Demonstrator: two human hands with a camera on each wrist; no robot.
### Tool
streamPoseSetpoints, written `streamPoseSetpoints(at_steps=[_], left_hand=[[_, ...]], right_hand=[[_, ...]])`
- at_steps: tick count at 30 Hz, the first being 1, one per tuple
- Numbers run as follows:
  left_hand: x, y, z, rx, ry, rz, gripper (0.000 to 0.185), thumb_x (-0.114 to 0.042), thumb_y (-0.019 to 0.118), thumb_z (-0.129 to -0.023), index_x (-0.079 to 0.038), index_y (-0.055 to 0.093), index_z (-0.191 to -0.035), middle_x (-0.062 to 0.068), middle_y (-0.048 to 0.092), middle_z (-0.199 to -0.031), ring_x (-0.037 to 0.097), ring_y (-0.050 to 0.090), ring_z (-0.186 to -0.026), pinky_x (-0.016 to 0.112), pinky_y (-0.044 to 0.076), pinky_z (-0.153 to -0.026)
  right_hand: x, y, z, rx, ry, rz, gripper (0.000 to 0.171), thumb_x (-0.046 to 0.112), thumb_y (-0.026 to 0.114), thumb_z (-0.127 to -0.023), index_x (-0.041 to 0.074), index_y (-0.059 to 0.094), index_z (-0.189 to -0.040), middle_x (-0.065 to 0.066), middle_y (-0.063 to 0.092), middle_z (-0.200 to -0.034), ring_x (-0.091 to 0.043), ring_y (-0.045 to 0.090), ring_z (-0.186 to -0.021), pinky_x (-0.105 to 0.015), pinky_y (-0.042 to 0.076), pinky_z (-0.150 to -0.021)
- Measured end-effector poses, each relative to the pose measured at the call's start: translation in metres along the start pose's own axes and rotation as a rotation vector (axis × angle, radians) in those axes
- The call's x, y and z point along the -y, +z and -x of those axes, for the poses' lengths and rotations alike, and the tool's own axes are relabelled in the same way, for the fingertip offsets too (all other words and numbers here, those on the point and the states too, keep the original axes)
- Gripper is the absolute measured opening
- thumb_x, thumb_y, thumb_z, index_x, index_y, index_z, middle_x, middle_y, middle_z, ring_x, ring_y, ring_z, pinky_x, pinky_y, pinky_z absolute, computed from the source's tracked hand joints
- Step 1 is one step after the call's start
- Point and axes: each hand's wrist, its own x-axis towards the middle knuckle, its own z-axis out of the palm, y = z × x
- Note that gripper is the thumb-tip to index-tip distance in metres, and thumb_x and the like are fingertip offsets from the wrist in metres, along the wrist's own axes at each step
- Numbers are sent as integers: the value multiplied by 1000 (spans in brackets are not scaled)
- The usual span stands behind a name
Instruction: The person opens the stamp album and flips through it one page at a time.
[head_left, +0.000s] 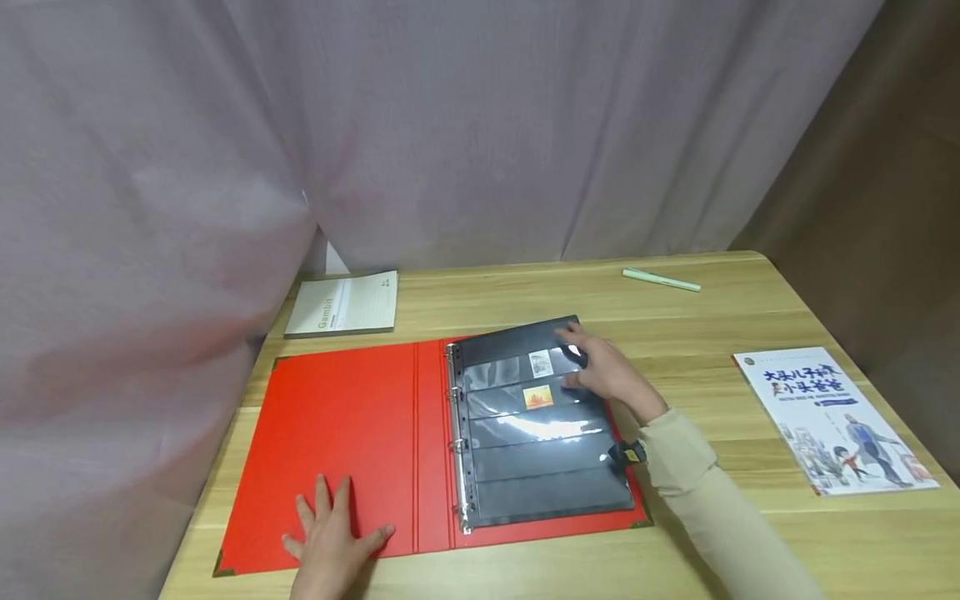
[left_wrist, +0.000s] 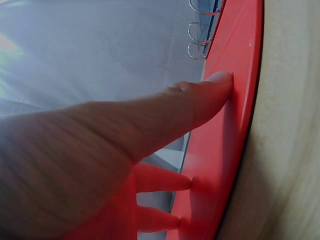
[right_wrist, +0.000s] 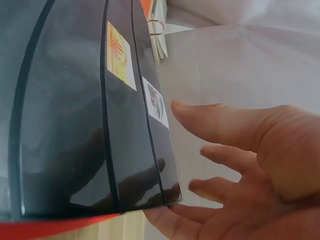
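Note:
A red ring binder lies open on a wooden table. On its rings sits a black stamp page with clear strips, holding an orange stamp and a greenish stamp. My left hand lies flat, fingers spread, on the left inside cover, thumb pressed to the red board. My right hand rests with loose fingers at the page's upper right edge. In the right wrist view its fingers are spread beside the page, one reaching under the edge; both stamps show.
A notebook lies at the back left by the pale curtain. A light green pen lies at the far edge, and a picture book on the right. A brown wall closes the right side.

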Motion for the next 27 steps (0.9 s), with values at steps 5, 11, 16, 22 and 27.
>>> streamPoseSetpoints(at_steps=[5,11,16,22,27], left_hand=[[0,-2,0,4,-1,-6,106,-45,89,-72,8,38,-148,41,13,-156,68,6,-138,89,10,-95],[-1,-1,0,10,-1,-10,107,-45,89,-72,8,38,-149,40,14,-156,68,7,-138,89,11,-95],[0,-1,0,10,6,-4,107,-45,89,-72,8,38,-149,40,13,-156,68,7,-138,89,10,-95],[1,-1,-2,13,-4,-25,107,-47,89,-72,8,38,-149,40,14,-156,67,7,-139,88,11,-96],[3,4,-2,3,3,-36,107,-48,88,-72,7,38,-149,40,14,-156,68,8,-138,88,11,-96]], right_hand=[[5,-6,9,-1,-1,-27,92,-3,77,-81,1,26,-158,-33,7,-162,-58,20,-142,-69,25,-110],[11,-14,20,3,16,-72,99,-3,76,-83,-5,13,-159,-36,43,-145,-48,55,-120,-56,43,-102],[17,-22,26,30,51,-67,98,-1,73,-87,-9,6,-157,-24,67,-90,-20,60,-64,-37,51,-64],[24,-28,38,96,-5,-154,83,-5,60,-95,-14,4,-155,-40,23,-155,-38,70,-95,-46,57,-80],[30,-35,50,154,-26,-155,79,-4,58,-97,-15,4,-155,-42,21,-154,-47,62,-112,-48,55,-87]])
